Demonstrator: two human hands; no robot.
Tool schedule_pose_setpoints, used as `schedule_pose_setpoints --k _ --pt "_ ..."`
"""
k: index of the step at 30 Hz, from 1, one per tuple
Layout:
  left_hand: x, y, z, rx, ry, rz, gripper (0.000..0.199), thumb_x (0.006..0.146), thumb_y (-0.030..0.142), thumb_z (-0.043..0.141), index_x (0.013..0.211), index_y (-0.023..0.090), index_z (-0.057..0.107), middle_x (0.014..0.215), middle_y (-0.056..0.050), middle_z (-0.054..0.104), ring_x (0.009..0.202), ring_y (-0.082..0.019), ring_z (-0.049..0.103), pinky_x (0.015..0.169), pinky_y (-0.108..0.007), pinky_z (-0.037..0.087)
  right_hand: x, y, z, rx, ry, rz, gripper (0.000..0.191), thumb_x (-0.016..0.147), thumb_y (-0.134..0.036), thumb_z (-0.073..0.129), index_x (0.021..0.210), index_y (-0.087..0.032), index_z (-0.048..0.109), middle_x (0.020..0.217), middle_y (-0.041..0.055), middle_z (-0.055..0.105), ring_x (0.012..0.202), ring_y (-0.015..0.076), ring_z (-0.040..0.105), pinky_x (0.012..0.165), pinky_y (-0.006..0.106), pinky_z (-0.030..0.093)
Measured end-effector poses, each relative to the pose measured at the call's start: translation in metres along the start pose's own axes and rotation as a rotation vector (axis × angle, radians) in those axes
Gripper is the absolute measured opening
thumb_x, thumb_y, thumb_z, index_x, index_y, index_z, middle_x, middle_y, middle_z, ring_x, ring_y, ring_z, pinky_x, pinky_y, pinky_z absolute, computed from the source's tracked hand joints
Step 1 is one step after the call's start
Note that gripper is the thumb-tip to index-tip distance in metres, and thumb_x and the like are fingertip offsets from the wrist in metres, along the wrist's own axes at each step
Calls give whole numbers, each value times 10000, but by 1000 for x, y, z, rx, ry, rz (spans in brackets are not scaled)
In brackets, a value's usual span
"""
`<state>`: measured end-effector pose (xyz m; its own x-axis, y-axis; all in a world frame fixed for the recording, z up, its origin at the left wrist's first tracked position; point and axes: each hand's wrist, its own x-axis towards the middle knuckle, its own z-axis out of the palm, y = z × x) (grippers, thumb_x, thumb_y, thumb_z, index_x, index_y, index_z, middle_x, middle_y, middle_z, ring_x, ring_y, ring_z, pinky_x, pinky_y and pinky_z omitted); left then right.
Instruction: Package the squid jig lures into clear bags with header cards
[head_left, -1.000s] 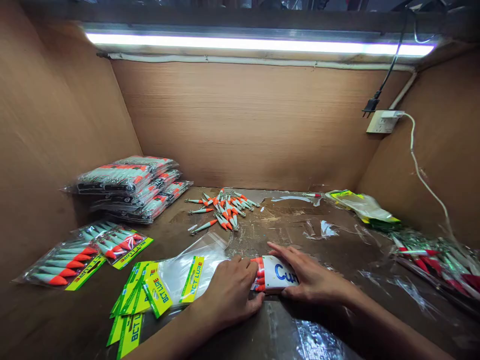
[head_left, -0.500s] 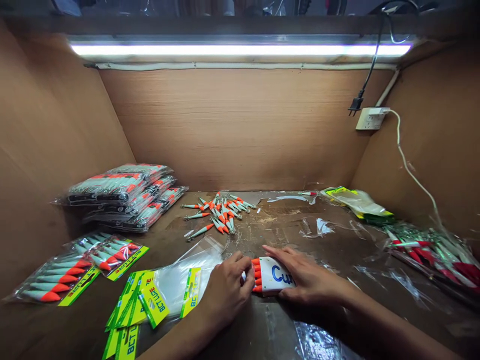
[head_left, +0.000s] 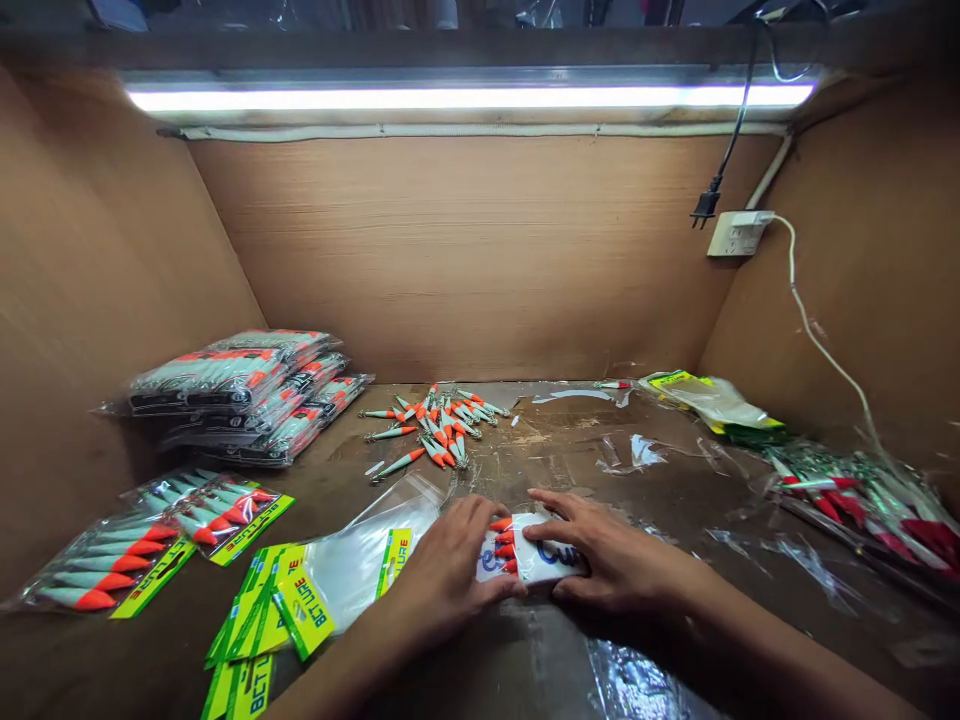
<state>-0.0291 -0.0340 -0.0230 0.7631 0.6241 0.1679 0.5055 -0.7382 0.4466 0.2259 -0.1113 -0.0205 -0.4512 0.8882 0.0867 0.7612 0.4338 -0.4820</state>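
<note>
A row of fishing lures with orange tips (head_left: pixel 506 548) lies between two white pieces marked in blue. My right hand (head_left: pixel 611 555) grips the white sleeve (head_left: pixel 534 567) on the right, its thumb at the near edge and fingers over the top. On the left, my left hand (head_left: pixel 454 560) is closed round the other white piece (head_left: pixel 489 566), mostly covered by its fingers. The orange tips show in the gap; the rest of these lures is hidden. Behind the hands lies a loose pile of pale lures (head_left: pixel 442 425) with orange ends and hooks.
Clear bags with yellow-green BCT LURE headers (head_left: pixel 304 605) overlap at the left, near filled lure packs (head_left: pixel 105 565). Stacked bagged lures (head_left: pixel 217 385) stand behind. Red-tipped lures (head_left: pixel 840 490) and more bags (head_left: pixel 709 400) lie right. A black plug (head_left: pixel 705 208) hangs above.
My left hand has gone from a pinch beside the orange tips to a wider grip over a blue-marked white piece, now visible there. My right hand keeps hold of its sleeve.
</note>
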Motion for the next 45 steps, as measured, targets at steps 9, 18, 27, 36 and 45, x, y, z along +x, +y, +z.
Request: schedule_pose_setpoints --k 9,18,27,36,45 --pt "-3 -32 -10 7 -203 21 954 674 634 756 1492 341 360 1520 -58 433 1378 -348 397 1128 -483 314 -1 1 0 47 22 -16 448 796 -339 716 1227 -283 607 1585 69 318 1434 305 319 1133 478 320" --pt "0 -26 -10 -21 -151 83 872 653 595 795 1419 359 451 1365 -28 574 1229 -304 535 1019 -410 419 3 12 7 147 71 23 756 749 -397 769 1425 -316 442 1425 65 522 1270 292 503 1060 460 411" --pt "-1 -30 -5 -18 -132 92 919 624 614 809 1426 352 443 1370 -49 573 1236 -323 529 1024 -432 406 4 19 5 180 42 -14 646 821 -529 692 1408 -321 515 1509 84 444 1366 331 419 1107 519 353" --pt "1 -27 -6 -19 -130 103 901 638 652 779 1415 333 455 1350 -56 583 1220 -322 529 1011 -432 409 7 12 11 169 81 29 674 809 -565 694 1407 -306 520 1510 87 445 1367 320 423 1121 507 347" --pt "5 -21 -2 5 -100 67 1103 566 742 753 1493 290 361 1290 -126 520 1185 -364 489 1000 -492 402 11 -4 15 158 161 -54 569 795 -451 734 1324 -283 611 1410 105 549 1265 308 531 1056 495 431"
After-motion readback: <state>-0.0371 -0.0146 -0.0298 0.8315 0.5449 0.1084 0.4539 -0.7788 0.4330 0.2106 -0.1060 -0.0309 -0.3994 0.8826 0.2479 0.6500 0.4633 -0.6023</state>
